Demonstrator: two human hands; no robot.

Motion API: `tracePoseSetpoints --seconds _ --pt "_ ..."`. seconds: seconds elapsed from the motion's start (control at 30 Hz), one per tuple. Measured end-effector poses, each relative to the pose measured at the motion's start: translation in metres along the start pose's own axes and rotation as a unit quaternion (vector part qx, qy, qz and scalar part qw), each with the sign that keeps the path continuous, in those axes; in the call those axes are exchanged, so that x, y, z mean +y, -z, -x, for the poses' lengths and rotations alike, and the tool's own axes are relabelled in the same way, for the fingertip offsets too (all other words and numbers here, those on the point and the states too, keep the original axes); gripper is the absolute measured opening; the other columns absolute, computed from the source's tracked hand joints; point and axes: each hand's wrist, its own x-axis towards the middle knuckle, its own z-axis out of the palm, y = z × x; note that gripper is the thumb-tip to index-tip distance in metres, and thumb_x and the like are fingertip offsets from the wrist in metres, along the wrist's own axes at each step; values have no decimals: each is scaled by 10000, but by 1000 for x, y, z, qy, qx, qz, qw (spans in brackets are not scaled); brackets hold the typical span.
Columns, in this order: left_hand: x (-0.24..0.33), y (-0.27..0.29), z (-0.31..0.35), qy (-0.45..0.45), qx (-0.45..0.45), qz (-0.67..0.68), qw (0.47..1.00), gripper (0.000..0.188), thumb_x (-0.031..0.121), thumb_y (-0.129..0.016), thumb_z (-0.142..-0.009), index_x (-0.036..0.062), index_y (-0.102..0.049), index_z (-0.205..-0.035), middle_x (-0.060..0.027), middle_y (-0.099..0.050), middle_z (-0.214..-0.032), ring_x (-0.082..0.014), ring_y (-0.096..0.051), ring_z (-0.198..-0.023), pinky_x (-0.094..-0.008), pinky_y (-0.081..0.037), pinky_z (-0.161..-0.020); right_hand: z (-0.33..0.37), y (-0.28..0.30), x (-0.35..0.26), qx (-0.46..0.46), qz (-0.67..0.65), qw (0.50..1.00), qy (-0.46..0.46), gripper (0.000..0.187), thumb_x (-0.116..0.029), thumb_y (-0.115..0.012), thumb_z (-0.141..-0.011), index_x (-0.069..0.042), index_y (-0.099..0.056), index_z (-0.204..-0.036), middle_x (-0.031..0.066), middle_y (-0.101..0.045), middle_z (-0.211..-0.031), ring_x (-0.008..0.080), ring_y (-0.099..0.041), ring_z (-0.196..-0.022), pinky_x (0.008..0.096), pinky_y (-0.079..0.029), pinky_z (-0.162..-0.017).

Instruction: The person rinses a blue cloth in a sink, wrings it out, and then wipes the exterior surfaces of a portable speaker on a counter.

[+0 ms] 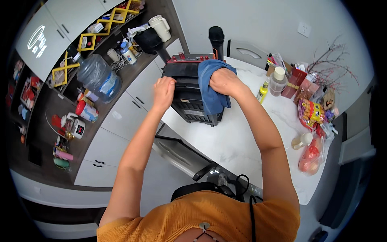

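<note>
A black portable speaker (187, 99) with a red control panel (191, 58) stands upright at the left edge of a white marble-patterned table (209, 139). My left hand (164, 92) is closed over its top left edge, fingertips curled out of sight. On the opposite side, my right hand (224, 82) presses a blue cloth (213, 101) against the speaker's top and side; the cloth hangs down and hides that corner. One black microphone (216, 37) sticks up behind the speaker, and another microphone (151, 42) leans out at its far left.
A yellow bottle (263, 91), a clear jar (277, 82), snack packets (311, 113) and a bag of fruit (311, 156) line the table's right side. To my left runs a dark counter (102, 117) with a big water bottle (100, 78). A chair (181, 155) sits below the table edge.
</note>
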Motion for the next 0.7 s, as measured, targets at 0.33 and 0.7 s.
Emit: tracePoseSetpoints --seconds 0.33,0.7 --pt "12 -31 29 133 235 132 954 175 144 -471 -865 33 -516 -994 -166 -382 -1116 -301 -374 -1072 -380 -291 -944 -23 19 -24 -107 -42 993 42 203 -104 -432 -729 72 -529 -754 270 -555 -804 418 -521 -796 439 -418 -739" --pt "-13 -17 32 70 183 201 960 184 135 -543 -844 73 -543 -1017 -128 -402 -1084 -273 -437 -1007 -352 -356 -887 -45 -6 -53 -121 11 989 -79 286 -194 -460 -780 58 -573 -856 294 -560 -908 372 -544 -908 411 -395 -844"
